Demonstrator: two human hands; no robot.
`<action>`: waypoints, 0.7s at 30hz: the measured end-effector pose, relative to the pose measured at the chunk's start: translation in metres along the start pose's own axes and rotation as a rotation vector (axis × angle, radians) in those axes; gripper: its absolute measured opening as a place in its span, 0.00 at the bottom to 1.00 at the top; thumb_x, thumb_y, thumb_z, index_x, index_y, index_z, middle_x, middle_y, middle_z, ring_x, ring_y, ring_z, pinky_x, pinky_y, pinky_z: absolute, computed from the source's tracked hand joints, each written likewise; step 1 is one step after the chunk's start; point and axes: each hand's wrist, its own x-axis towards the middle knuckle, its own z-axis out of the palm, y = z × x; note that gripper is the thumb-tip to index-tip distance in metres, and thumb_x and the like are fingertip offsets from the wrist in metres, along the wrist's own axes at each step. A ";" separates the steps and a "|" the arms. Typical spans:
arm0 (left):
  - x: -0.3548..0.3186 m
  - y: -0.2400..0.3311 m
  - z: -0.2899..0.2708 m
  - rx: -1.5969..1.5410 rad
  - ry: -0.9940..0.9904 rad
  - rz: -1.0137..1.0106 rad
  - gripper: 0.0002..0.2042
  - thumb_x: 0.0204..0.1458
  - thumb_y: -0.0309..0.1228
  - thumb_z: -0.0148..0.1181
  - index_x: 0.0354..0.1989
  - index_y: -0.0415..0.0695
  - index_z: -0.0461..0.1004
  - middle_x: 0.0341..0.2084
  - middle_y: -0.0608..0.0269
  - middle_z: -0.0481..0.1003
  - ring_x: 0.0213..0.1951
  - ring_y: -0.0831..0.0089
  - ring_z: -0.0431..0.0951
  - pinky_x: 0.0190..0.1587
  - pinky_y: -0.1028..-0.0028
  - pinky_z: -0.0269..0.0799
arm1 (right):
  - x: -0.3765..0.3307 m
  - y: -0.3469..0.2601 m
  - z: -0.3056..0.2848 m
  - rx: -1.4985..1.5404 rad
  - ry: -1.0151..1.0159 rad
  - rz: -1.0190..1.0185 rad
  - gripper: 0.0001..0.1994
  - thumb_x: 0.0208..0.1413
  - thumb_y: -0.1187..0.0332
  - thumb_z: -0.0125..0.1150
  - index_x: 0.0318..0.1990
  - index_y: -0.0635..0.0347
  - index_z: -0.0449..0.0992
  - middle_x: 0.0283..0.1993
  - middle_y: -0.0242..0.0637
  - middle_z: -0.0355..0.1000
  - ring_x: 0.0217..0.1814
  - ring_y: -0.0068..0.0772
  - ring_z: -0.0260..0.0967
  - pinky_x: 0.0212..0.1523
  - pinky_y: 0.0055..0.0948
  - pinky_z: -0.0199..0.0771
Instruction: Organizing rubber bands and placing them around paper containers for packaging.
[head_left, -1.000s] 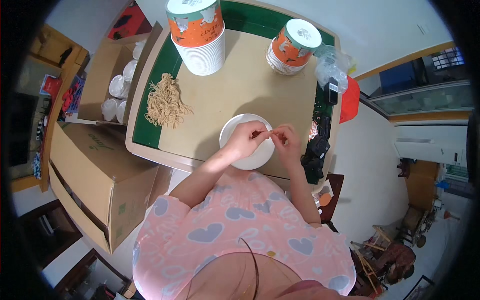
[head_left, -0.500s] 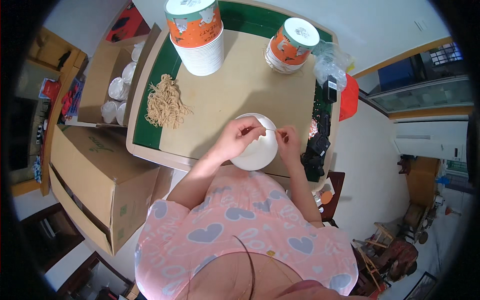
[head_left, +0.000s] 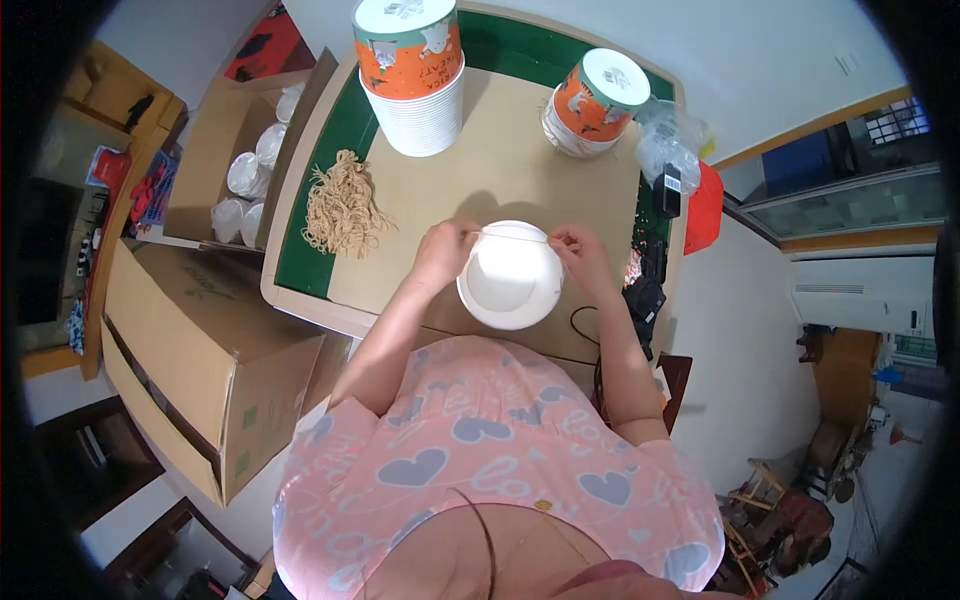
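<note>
A white paper bucket is in front of me at the table's near edge, its open mouth facing up toward me. A thin cord runs nearly straight across the far part of its mouth. My left hand is closed at the cord's left end, by the rim. On the opposite side my right hand pinches the right end. Where the cord meets the bucket wall is hidden by my fingers. Left of the bucket lies a tangled heap of beige cords.
A tall stack of orange and white buckets stands at the far left of the table. A shorter stack, with cords around it, stands far right. A clear plastic bag and black device line the right edge. Cardboard boxes sit left.
My hands have moved apart to opposite sides of the bucket, drawing the cord across its mouth. The bucket has tipped so its inside shows more fully.
</note>
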 end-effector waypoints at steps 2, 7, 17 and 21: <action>0.008 -0.015 0.007 -0.058 -0.129 -0.137 0.09 0.50 0.26 0.52 0.36 0.38 0.76 0.27 0.50 0.76 0.32 0.54 0.77 0.38 0.64 0.72 | 0.006 0.008 0.001 0.113 -0.138 0.263 0.04 0.54 0.69 0.57 0.34 0.60 0.74 0.23 0.29 0.70 0.21 0.19 0.64 0.24 0.19 0.65; 0.022 -0.065 0.041 -0.282 -0.220 -0.255 0.11 0.52 0.34 0.55 0.30 0.37 0.77 0.20 0.55 0.76 0.23 0.70 0.77 0.29 0.70 0.72 | 0.015 0.030 0.008 0.183 -0.203 0.498 0.09 0.53 0.66 0.57 0.33 0.64 0.74 0.24 0.34 0.72 0.20 0.25 0.68 0.21 0.25 0.69; 0.014 -0.072 0.046 -0.467 -0.688 -0.548 0.26 0.58 0.53 0.41 0.39 0.42 0.75 0.22 0.57 0.77 0.23 0.64 0.78 0.26 0.67 0.74 | 0.000 0.059 -0.015 0.060 -0.604 0.811 0.19 0.60 0.56 0.45 0.37 0.63 0.75 0.28 0.37 0.74 0.24 0.30 0.72 0.25 0.29 0.75; 0.057 0.029 -0.006 -0.016 -0.042 0.122 0.24 0.60 0.46 0.37 0.55 0.39 0.64 0.39 0.41 0.73 0.43 0.45 0.72 0.46 0.60 0.68 | 0.039 -0.034 -0.084 0.409 -0.326 0.412 0.17 0.63 0.67 0.41 0.56 0.61 0.66 0.46 0.42 0.71 0.43 0.33 0.72 0.41 0.30 0.74</action>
